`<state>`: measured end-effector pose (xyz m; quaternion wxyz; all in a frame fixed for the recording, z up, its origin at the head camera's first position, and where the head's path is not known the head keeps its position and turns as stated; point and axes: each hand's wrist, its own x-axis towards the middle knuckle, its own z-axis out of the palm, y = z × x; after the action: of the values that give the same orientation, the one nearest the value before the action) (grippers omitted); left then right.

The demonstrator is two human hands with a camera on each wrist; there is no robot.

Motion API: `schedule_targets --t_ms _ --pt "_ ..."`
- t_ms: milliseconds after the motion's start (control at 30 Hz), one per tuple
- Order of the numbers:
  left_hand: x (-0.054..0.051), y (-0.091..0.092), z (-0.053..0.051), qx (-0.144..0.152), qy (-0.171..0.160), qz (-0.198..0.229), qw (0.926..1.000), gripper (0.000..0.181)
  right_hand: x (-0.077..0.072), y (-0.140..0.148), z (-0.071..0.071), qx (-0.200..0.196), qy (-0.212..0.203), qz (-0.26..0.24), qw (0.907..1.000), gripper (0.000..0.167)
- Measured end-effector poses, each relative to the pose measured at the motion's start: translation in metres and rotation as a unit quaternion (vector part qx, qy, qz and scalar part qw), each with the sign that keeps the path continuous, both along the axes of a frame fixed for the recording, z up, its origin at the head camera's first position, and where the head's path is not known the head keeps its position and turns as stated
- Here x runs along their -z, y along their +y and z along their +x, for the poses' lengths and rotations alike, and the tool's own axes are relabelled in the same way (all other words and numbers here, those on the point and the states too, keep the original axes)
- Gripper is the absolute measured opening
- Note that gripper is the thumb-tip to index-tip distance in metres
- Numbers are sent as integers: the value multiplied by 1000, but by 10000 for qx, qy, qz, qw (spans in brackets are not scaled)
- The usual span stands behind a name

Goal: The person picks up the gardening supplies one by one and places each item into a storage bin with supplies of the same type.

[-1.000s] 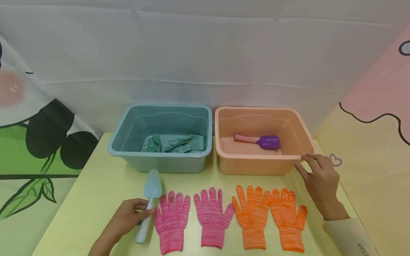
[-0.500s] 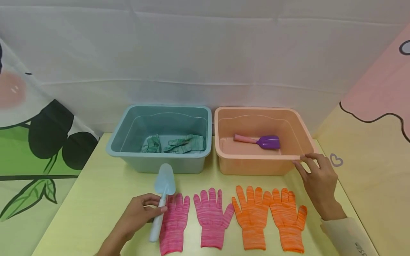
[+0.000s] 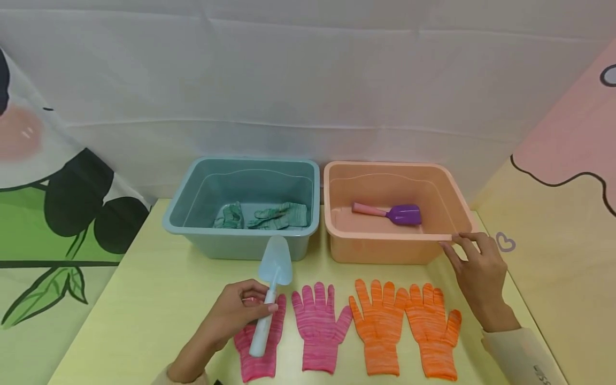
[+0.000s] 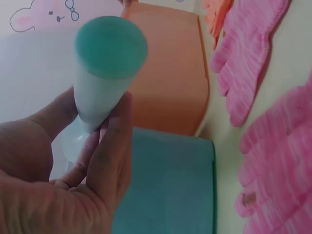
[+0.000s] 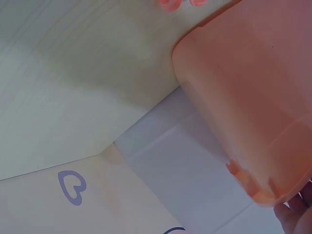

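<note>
In the head view my left hand [image 3: 236, 313] pinches the handle of a light blue hand trowel [image 3: 276, 264], blade upward, held over the left pink glove [image 3: 257, 342], which it partly hides. The left wrist view shows the handle's green end cap [image 4: 111, 46] and the thumb and fingers round the handle. My right hand [image 3: 478, 272] pinches the near right corner of the orange bin's rim [image 3: 390, 236]. Inside that bin lies a purple scoop [image 3: 404, 214] with a pink handle. Green gloves [image 3: 279, 215] lie in the blue bin [image 3: 240, 232].
A second pink glove [image 3: 320, 329] and two orange gloves [image 3: 382, 326] lie flat in a row on the yellow table [image 3: 130, 299]. Both bins stand side by side behind them, against a pale cloth backdrop [image 3: 308, 80].
My left hand has carried the trowel right and upward, from beside the left pink glove to over it, close to the blue bin's front. My right hand stays on the orange bin's rim.
</note>
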<state>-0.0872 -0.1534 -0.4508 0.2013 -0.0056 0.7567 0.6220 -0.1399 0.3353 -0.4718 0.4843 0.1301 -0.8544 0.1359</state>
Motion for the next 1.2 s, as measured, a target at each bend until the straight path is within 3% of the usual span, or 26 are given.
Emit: schedule_targets --t_ms 533,700,967,1200 --pt "-30 32 -12 552 419 173 9974 34 1 0 0 35 -82 -55 9999 59" --pt "-41 43 -16 541 470 31 9974 34 1 -1 1 49 -124 -86 9999 61" --pt "-56 62 -31 628 633 5 9960 32 1 -1 0 25 -50 -40 10000 58" --pt "-61 76 -47 729 719 277 9944 31 1 -2 1 80 -71 -34 9999 59"
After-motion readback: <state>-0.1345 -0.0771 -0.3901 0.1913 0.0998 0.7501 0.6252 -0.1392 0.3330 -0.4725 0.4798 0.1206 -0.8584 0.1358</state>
